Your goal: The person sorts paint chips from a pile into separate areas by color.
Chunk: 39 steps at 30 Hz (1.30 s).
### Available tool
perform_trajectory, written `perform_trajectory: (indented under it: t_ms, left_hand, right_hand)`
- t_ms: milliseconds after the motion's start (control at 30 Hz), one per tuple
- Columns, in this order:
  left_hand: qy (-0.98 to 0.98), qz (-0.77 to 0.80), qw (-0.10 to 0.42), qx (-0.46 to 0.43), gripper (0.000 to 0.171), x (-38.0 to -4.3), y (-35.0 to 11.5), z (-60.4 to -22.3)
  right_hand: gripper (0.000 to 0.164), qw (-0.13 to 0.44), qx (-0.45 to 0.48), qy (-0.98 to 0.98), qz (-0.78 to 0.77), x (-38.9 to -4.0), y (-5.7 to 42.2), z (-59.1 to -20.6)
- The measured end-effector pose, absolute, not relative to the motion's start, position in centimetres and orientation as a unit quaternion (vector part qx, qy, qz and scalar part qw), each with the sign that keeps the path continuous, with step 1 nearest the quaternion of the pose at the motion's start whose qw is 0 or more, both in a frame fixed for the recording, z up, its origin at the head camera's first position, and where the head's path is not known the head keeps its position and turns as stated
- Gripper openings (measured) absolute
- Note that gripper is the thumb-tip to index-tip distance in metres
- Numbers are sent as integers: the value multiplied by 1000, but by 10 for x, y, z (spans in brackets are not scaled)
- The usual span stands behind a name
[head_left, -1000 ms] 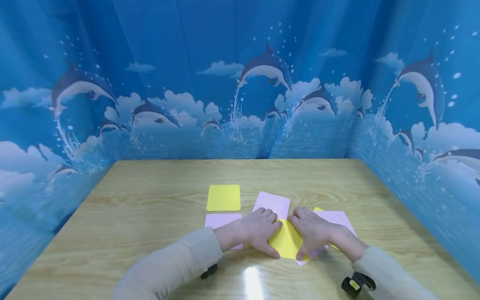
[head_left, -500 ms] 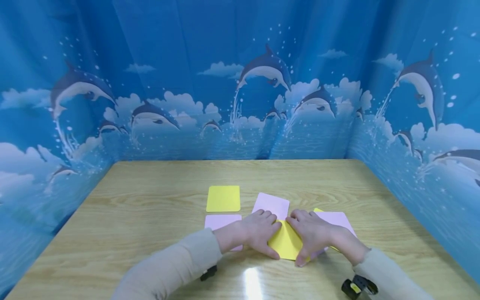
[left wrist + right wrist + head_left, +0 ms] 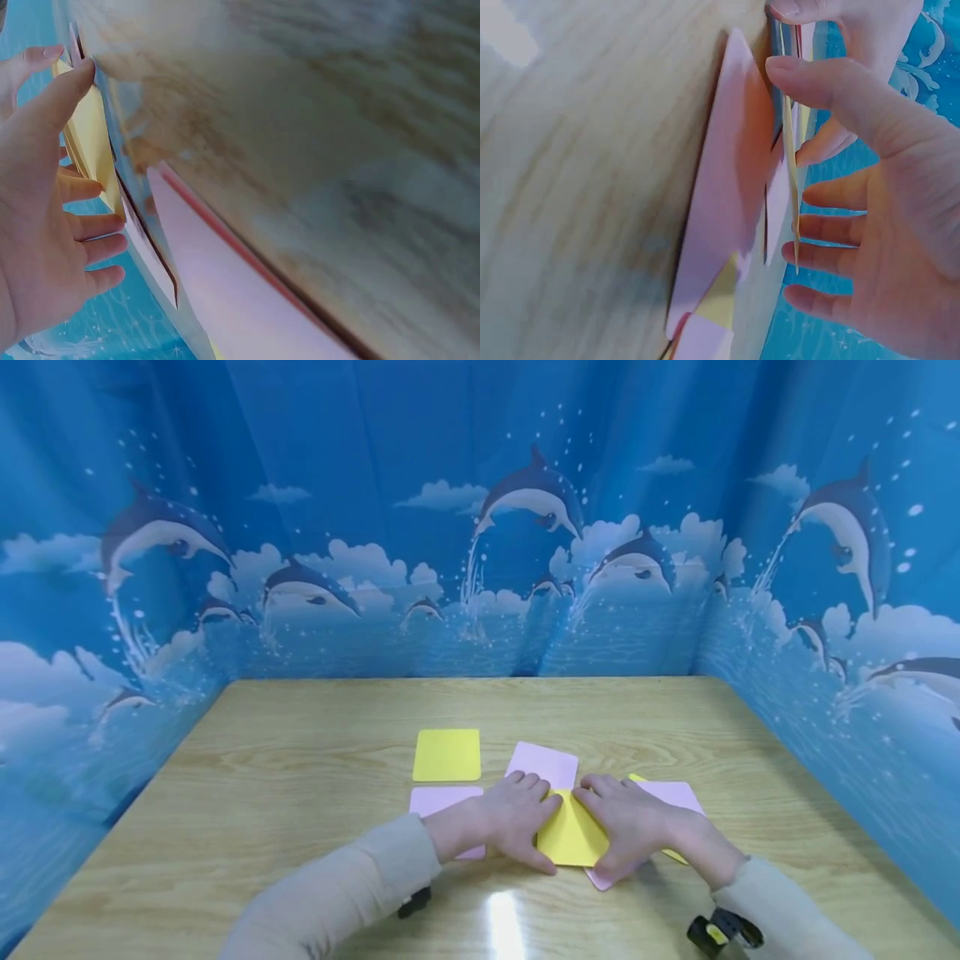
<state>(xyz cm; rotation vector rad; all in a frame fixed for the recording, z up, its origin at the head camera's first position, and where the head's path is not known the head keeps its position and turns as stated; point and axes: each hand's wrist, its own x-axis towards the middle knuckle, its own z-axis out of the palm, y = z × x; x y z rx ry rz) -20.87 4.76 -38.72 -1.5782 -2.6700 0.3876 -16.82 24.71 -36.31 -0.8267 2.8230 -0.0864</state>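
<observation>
A square yellow card [image 3: 572,833] lies between my two hands in the head view. My left hand [image 3: 517,820] holds its left side, thumb at the near corner and fingers at the far one. On the opposite side, my right hand [image 3: 628,820] holds it the same way. In the left wrist view the yellow piece [image 3: 91,139] shows more than one layer at its edge. From the right wrist, the yellow card [image 3: 790,180] appears nearly edge-on, between thumb and fingers. A pink card [image 3: 546,763] lies just beyond the hands, and another pink card [image 3: 609,877] pokes out under the right thumb.
On the left lie a yellow card [image 3: 447,755] and, nearer, a pink card [image 3: 448,800] partly behind the left forearm. Right of the right hand, a pink card [image 3: 678,795] overlaps a yellow one. A blue dolphin-print curtain [image 3: 480,635] borders the wooden table [image 3: 315,735].
The yellow card between the hands has shifted slightly away and its near edge now lies straighter. My right thumb has moved up, and a pink corner below it shows again.
</observation>
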Motion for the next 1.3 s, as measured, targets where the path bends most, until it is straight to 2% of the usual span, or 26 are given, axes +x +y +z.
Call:
perform_trajectory:
  t_ms: [233,400,667,933,1300]
  left_hand:
    - [-866,99,10,-489,90,-214,37,-377]
    - [-875,69,22,-479,86,-220,23,-371]
    - [-881,50,53,-468,84,-227,-6,-366]
    - [-894,7,60,-444,83,-233,-30,-363]
    - [-910,-37,38,-410,82,-247,-62,-361]
  right_hand:
    - [82,52,-329,942,-41,-177,248,-358]
    - [78,19,-358,932,-50,-188,239,-354]
    - [81,3,-373,927,-50,-201,216,-354]
    - [85,-32,-385,922,-35,-213,200,-355]
    - [92,4,-346,938,-24,-233,180,-348]
